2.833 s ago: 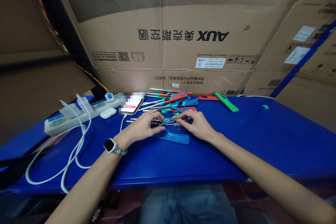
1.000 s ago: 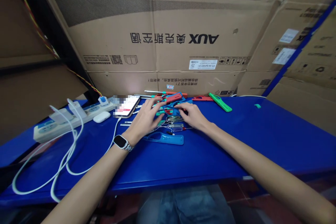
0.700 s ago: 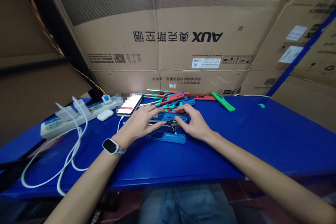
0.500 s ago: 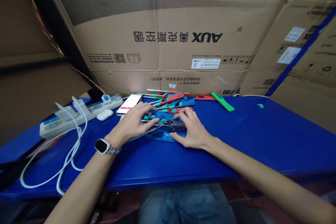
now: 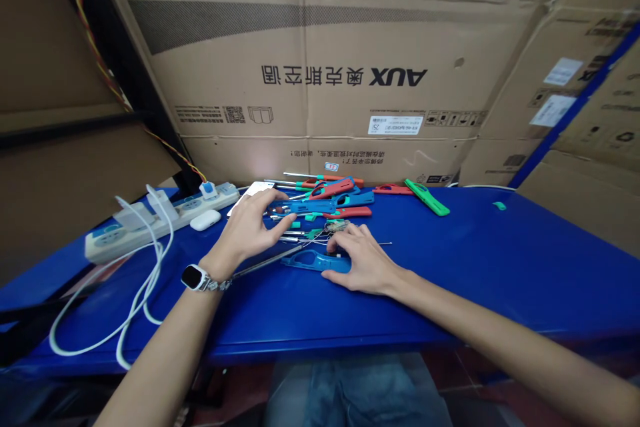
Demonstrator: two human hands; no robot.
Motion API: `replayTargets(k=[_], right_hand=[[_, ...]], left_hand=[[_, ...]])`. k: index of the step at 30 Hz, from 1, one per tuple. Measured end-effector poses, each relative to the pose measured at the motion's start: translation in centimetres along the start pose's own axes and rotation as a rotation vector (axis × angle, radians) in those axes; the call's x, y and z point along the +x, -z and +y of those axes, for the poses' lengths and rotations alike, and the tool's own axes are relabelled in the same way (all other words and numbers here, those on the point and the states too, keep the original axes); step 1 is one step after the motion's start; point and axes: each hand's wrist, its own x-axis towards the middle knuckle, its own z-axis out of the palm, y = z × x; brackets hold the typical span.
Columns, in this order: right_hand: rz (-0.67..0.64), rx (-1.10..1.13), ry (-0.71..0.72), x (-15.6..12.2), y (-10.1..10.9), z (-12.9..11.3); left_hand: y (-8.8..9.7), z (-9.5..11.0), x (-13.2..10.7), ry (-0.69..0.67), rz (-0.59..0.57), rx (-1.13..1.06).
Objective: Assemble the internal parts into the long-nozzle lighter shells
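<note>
My left hand (image 5: 250, 223) is at the pile's left side, thumb and fingers curved around the left end of a blue lighter casing half (image 5: 313, 205). My right hand (image 5: 373, 261) has its thumb and fingers at the right end of another blue casing half (image 5: 313, 260), lying flat near me; small dark parts show by the fingertips. Between the hands lie metal lighter tubes, thin wires and green inner parts (image 5: 314, 233). A long thin metal rod (image 5: 265, 261) slants from my left wrist toward these parts.
Behind lie several red, blue and orange lighters (image 5: 333, 188) and a green one (image 5: 427, 197). A phone (image 5: 255, 191) is partly behind my left hand. At left are a power strip (image 5: 165, 223), white cables (image 5: 155, 280) and an earbud case (image 5: 205, 219). Cardboard (image 5: 320, 47) walls the back.
My left hand has carried the upper blue casing half away from me, onto the pile's front. My right hand has left that piece and stays by the lower casing half, uncovering wires and tubes.
</note>
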Motion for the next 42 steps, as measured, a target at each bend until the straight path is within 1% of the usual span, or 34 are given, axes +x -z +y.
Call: replayTargets(k=[2, 5, 8, 11, 13, 15, 17, 19, 21, 23, 26, 28, 29, 30, 32, 34, 36, 39, 42], right_hand=[[-0.018, -0.007, 0.01, 0.2, 0.1, 0.1], [0.021, 0.044, -0.045, 0.3, 0.3, 0.3], [0.051, 0.092, -0.079, 0.4, 0.7, 1.1], [0.147, 0.106, -0.107, 1.1, 1.3, 2.7], [0.245, 0.12, -0.148, 2.0, 1.9, 4.1], [0.298, 0.127, -0.191, 3.2, 2.3, 5.6], [0.273, 0.052, -0.189, 4.6, 2.3, 6.8], [0.21, -0.034, -0.138, 5.9, 2.0, 7.5], [0.151, -0.091, -0.091, 6.8, 1.5, 7.6], [0.126, -0.13, -0.07, 7.1, 1.0, 7.3], [0.183, -0.153, -0.066, 6.6, 0.9, 6.3], [0.245, -0.129, -0.053, 5.6, 1.2, 5.3], [0.253, -0.108, -0.038, 5.0, 1.4, 4.8], [0.234, -0.07, -0.013, 4.3, 1.6, 4.3], [0.119, -0.001, 0.032, 2.9, 2.0, 3.2], [-0.02, 0.007, 0.034, 1.9, 2.2, 2.4], [-0.109, -0.007, 0.011, 1.3, 2.3, 1.9], [-0.159, 0.008, -0.025, 1.5, 2.1, 1.8], [-0.199, 0.09, -0.051, 2.1, 1.9, 2.2]], left_hand=[[0.0, 0.0, 0.0, -0.009, 0.003, -0.024], [0.0, 0.2, 0.0, -0.027, 0.012, -0.077], [0.2, 0.5, 0.0, -0.039, 0.017, -0.139], [0.4, 0.8, -0.1, -0.052, -0.024, -0.186], [0.2, 1.0, -0.3, -0.058, -0.102, -0.237], [-0.2, 1.4, -0.6, -0.074, -0.224, -0.279], [-0.8, 1.9, -0.8, -0.097, -0.351, -0.255], [-1.3, 2.6, -0.9, -0.122, -0.45, -0.184], [-1.4, 3.3, -1.1, -0.139, -0.511, -0.12], [-1.4, 3.8, -1.1, -0.141, -0.547, -0.076], [-1.4, 4.0, -1.2, -0.129, -0.591, -0.043], [-1.5, 4.0, -1.3, -0.125, -0.602, -0.043], [-1.7, 4.0, -1.3, -0.128, -0.604, -0.047], [-1.8, 3.9, -1.3, -0.135, -0.603, -0.055], [-2.1, 3.8, -1.3, -0.152, -0.605, -0.081], [-2.3, 3.6, -1.3, -0.158, -0.611, -0.099], [-2.4, 3.4, -1.2, -0.147, -0.611, -0.098], [-2.5, 3.2, -1.2, -0.127, -0.596, -0.098], [-2.5, 3.0, -1.2, -0.123, -0.576, -0.114]])
